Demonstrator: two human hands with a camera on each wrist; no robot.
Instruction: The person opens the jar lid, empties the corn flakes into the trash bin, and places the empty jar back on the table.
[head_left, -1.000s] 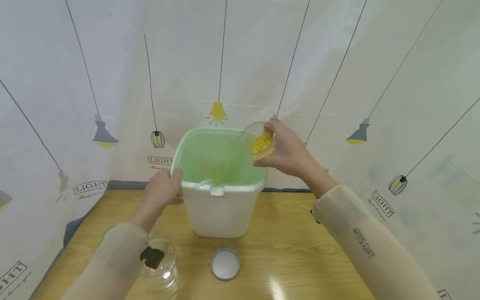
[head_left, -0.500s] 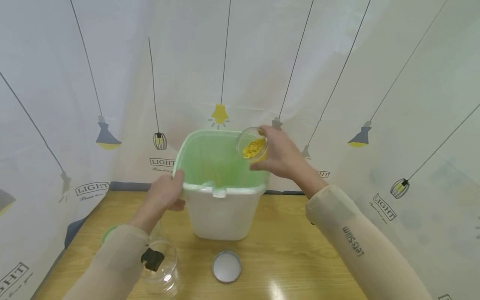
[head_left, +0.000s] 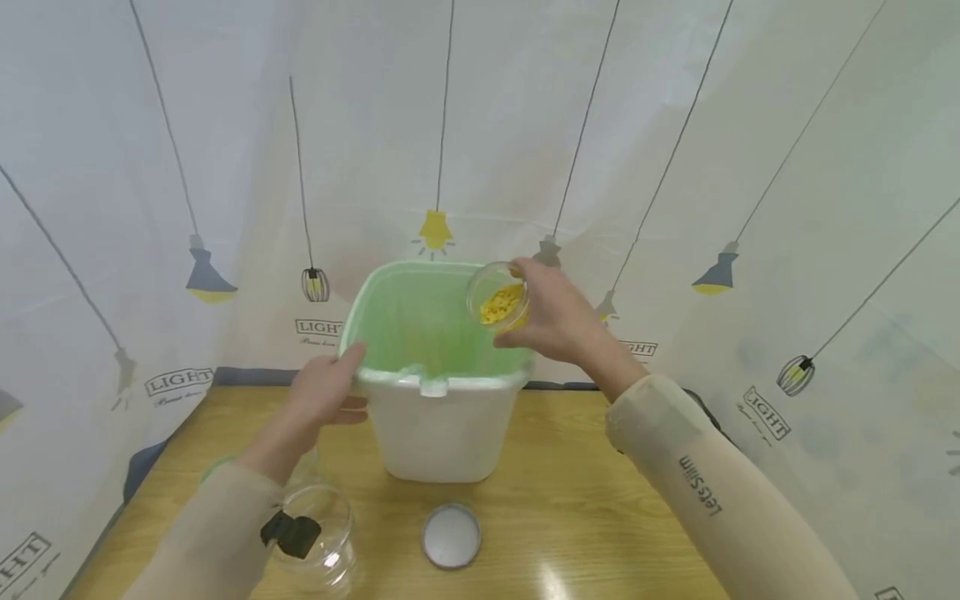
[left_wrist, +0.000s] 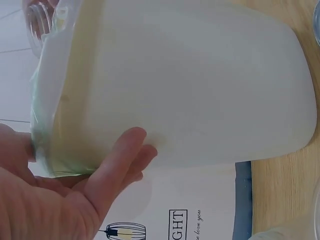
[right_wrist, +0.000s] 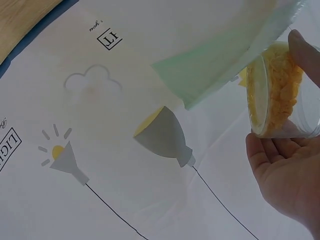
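Observation:
A white bin point(head_left: 442, 433) stands on the wooden table, lined with a green plastic bag point(head_left: 397, 312) folded over its rim. My left hand point(head_left: 327, 387) grips the bin's left rim, thumb on top and fingers against the outer wall point(left_wrist: 200, 85). Over the bin's right side, my right hand point(head_left: 558, 312) holds a clear round jar point(head_left: 474, 293) tilted with its mouth toward the bin. Yellow pieces point(head_left: 501, 305) sit inside it. In the right wrist view, thumb and fingers wrap around the jar point(right_wrist: 306, 122). The bin's bottom is hidden.
A round, pale lid point(head_left: 451, 536) lies on the table in front of the bin. Left of it stands a clear container point(head_left: 333, 529), partly behind my left forearm. A green edge point(head_left: 217, 467) shows beyond that sleeve. A lamp-printed curtain point(head_left: 675, 167) surrounds the table.
My right hand has moved a little left and slightly lower with the tilted jar, farther over the bin. My left hand keeps its hold on the rim.

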